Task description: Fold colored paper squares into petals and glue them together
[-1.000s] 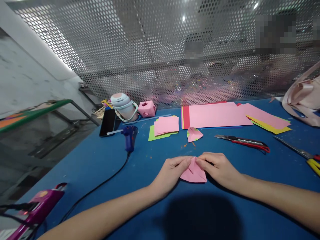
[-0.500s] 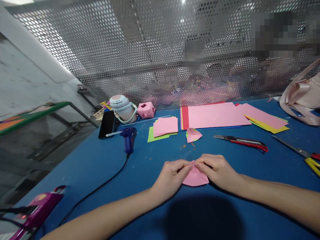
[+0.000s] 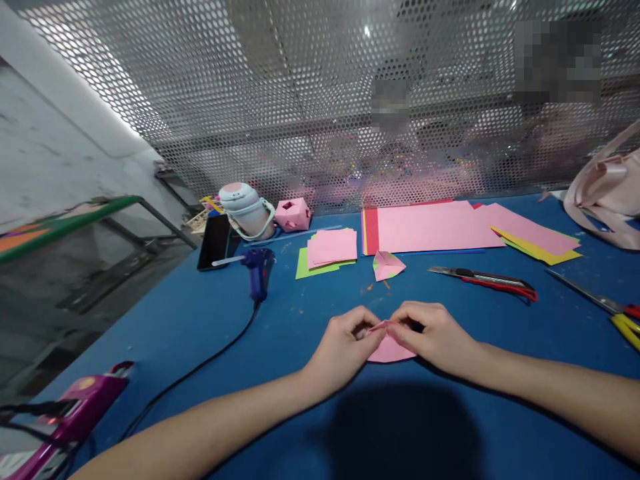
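A folded piece of pink paper (image 3: 391,350) is pinched between my two hands near the front middle of the blue table. My left hand (image 3: 345,347) grips its left upper edge with thumb and fingers. On the other side, my right hand (image 3: 429,332) pinches the right upper edge close to the peak. The fingers partly cover the paper's upper folds. Just beyond the hands lies a small folded pink and green paper piece (image 3: 388,266). Farther back left is a stack of pink paper squares (image 3: 332,247) over green ones.
A blue hot glue gun (image 3: 257,275) with a cord stands left, near a phone (image 3: 215,243), a lidded bottle (image 3: 246,212) and a pink paper cube (image 3: 293,215). Right are a utility knife (image 3: 485,278), scissors (image 3: 595,299) and long pink sheets (image 3: 440,228). A purple power strip (image 3: 83,413) is front left.
My fingers have shifted slightly at the paper's top, and its peak looks flatter. Both hands still hold it in about the same place. The view has tilted a little.
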{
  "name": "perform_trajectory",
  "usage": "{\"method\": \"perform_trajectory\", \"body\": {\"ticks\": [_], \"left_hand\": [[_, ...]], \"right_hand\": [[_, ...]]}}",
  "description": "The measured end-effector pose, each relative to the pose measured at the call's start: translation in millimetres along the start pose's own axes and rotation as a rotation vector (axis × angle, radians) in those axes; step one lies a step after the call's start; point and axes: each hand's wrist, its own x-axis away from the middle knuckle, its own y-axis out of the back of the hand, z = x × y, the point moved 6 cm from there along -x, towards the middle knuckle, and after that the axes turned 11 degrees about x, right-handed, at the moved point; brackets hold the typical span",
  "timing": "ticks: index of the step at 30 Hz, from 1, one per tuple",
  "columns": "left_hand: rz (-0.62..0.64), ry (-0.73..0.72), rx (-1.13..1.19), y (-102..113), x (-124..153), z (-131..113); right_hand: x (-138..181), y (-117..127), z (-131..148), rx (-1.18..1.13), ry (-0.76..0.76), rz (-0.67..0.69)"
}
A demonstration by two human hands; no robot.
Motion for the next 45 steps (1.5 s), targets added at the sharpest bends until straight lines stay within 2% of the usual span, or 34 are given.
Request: {"method": "perform_trajectory", "body": {"ticks": [5,7,13,16,19,22,24,29,33,37,39,42,45], "left_hand": [[0.09,0.046,0.142,-8.1,-1.1,-1.0],[0.088,0.032,0.169,-8.0,-2.3,-2.4],[0.003,0.022,0.18,-3.1,-4.5,-1.6],[0.038,0.022,0.253,-3.4,-6.4,-3.8],[0.083,-0.046,0.267,4.5,-17.3,-9.8],[-0.051,-0.124,0.083,33.7,-40.0,-9.0],[-0.208,-0.186,-0.035,60.5,-55.7,-5.8],[-0.364,-0.205,-0.082,105.2,-80.8,15.2],[-0.414,-0.201,-0.074,116.4,-85.1,29.2],[-0.455,-0.198,-0.042,118.1,-87.0,36.7],[-0.479,-0.197,-0.021,119.0,-87.8,38.2],[-0.528,-0.212,-0.007,121.5,-86.7,36.6],[-0.592,-0.229,-0.012,125.9,-83.5,33.2]], "right_hand": [[2.0,1.8,6.6,-0.012,0.118,-0.033],[1.8,2.5,8.9,-0.008,0.141,-0.02],[-2.2,4.0,4.2,0.021,0.059,-0.01],[-6.3,7.3,-3.0,0.053,0.011,-0.009],[-14.5,14.8,-17.0,0.093,-0.076,-0.016],[-25.1,22.5,-34.0,0.095,-0.179,-0.039],[-32.0,24.1,-42.1,0.073,-0.209,-0.044],[-45.7,17.0,-45.1,0.04,-0.193,-0.007],[-54.4,13.4,-37.7,0.048,-0.145,0.013],[-68.1,27.8,-28.3,0.253,0.004,-0.117],[-80.6,32.2,-24.6,0.347,0.069,-0.133],[-107.2,27.2,-16.4,0.482,0.166,-0.093],[-136.2,1.9,-5.3,0.631,0.301,0.059]]}}
